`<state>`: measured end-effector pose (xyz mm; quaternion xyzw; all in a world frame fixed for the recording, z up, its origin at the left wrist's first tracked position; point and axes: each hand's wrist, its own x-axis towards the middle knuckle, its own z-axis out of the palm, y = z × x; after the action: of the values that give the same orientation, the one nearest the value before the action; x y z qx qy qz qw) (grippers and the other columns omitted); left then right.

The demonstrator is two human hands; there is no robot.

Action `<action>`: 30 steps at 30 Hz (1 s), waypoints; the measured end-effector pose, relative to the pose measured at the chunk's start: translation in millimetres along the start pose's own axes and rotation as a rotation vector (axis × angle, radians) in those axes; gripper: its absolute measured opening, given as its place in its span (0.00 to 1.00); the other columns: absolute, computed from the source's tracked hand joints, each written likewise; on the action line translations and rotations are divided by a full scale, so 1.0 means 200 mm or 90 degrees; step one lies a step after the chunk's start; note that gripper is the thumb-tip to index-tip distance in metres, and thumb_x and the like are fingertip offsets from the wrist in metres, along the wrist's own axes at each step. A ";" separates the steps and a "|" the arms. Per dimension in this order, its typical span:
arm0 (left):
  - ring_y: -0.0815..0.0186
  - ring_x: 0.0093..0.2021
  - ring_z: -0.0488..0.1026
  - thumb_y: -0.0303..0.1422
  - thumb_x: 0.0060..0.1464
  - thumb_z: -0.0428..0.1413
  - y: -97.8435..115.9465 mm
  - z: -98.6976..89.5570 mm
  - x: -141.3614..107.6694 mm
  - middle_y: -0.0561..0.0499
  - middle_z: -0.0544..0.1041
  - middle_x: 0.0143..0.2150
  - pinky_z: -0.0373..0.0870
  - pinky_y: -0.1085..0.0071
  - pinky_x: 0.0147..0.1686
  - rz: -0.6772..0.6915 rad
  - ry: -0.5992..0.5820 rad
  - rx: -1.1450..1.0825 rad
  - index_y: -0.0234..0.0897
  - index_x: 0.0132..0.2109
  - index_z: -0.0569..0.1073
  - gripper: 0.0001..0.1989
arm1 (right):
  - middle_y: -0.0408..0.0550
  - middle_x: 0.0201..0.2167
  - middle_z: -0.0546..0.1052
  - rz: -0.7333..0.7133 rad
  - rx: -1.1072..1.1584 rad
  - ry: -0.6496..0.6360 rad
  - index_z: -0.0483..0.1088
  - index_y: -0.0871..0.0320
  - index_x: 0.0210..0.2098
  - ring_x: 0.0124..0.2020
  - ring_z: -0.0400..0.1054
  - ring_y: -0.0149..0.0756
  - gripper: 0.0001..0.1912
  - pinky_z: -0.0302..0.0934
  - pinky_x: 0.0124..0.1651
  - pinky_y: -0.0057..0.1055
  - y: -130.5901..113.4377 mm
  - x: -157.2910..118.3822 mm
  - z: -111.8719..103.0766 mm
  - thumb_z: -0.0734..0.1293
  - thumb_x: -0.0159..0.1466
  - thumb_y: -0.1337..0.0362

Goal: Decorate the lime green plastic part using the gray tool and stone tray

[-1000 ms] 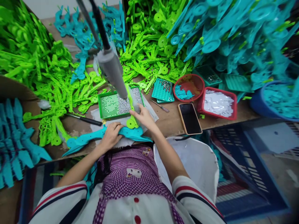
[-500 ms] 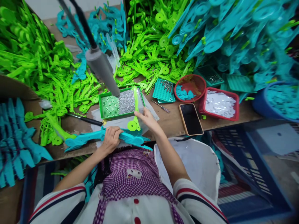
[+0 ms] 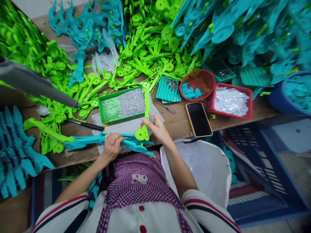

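**Three filled containers, both our hands busy**

Centre, our left hand curls round a blue part; our right hand pinches a lime part. Green tray: silvery bits. Right, red basket: blue chips; red bin: white pieces.

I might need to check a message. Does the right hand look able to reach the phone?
Probably yes: the phone lies uncovered and nothing stands between, though the right hand is holding a green part.
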<state>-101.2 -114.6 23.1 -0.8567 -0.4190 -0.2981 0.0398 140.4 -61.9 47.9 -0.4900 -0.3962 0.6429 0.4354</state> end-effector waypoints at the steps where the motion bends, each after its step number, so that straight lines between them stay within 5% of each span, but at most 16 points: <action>1: 0.60 0.41 0.73 0.22 0.55 0.51 0.00 0.00 0.00 0.47 0.75 0.39 0.64 0.59 0.48 -0.002 -0.006 0.008 0.41 0.46 0.70 0.14 | 0.44 0.32 0.77 0.004 0.028 0.002 0.64 0.53 0.36 0.37 0.71 0.37 0.20 0.66 0.41 0.35 -0.01 -0.02 0.00 0.70 0.55 0.46; 5: 0.59 0.42 0.74 0.23 0.56 0.50 -0.01 0.01 -0.02 0.46 0.75 0.39 0.65 0.58 0.49 -0.008 -0.011 0.018 0.41 0.45 0.71 0.12 | 0.39 0.23 0.75 0.097 0.205 -0.023 0.61 0.53 0.34 0.26 0.71 0.35 0.21 0.67 0.31 0.33 -0.02 -0.06 0.03 0.71 0.53 0.47; 10: 0.58 0.43 0.74 0.24 0.56 0.49 -0.03 0.02 -0.03 0.45 0.75 0.39 0.65 0.56 0.50 -0.034 -0.060 -0.001 0.40 0.45 0.71 0.13 | 0.38 0.22 0.76 0.142 0.313 -0.043 0.61 0.53 0.35 0.24 0.73 0.37 0.23 0.69 0.29 0.34 -0.03 -0.06 0.07 0.74 0.50 0.49; 16: 0.59 0.43 0.73 0.21 0.56 0.50 -0.02 0.02 -0.02 0.46 0.75 0.40 0.64 0.58 0.49 -0.004 -0.002 -0.026 0.40 0.47 0.71 0.15 | 0.38 0.20 0.76 0.205 0.269 -0.383 0.61 0.55 0.37 0.19 0.71 0.32 0.22 0.68 0.25 0.29 -0.07 -0.04 0.06 0.73 0.51 0.55; 19: 0.58 0.44 0.73 0.23 0.56 0.49 -0.02 0.02 -0.02 0.45 0.75 0.41 0.65 0.57 0.50 -0.032 -0.043 -0.039 0.40 0.47 0.71 0.14 | 0.38 0.19 0.76 0.217 0.264 -0.465 0.62 0.56 0.38 0.18 0.70 0.32 0.22 0.69 0.25 0.30 -0.08 -0.04 0.06 0.73 0.51 0.54; 22: 0.57 0.44 0.73 0.23 0.55 0.48 -0.04 0.04 -0.01 0.44 0.75 0.41 0.66 0.55 0.50 -0.055 -0.084 -0.028 0.39 0.46 0.72 0.15 | 0.39 0.21 0.76 0.198 0.282 -0.395 0.63 0.56 0.39 0.19 0.71 0.33 0.24 0.68 0.24 0.31 -0.08 -0.02 0.07 0.73 0.50 0.51; 30: 0.49 0.55 0.68 0.23 0.47 0.56 -0.11 0.07 0.10 0.40 0.71 0.52 0.64 0.51 0.53 -0.113 -0.211 -0.066 0.38 0.54 0.69 0.25 | 0.45 0.30 0.78 0.019 0.238 -0.017 0.62 0.53 0.39 0.38 0.76 0.42 0.20 0.71 0.34 0.36 -0.13 0.07 0.17 0.67 0.56 0.47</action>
<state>-102.2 -81.8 19.1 -0.8545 -0.4780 -0.1766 -0.1003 109.4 -43.8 75.8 -0.3974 -0.2683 0.7182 0.5042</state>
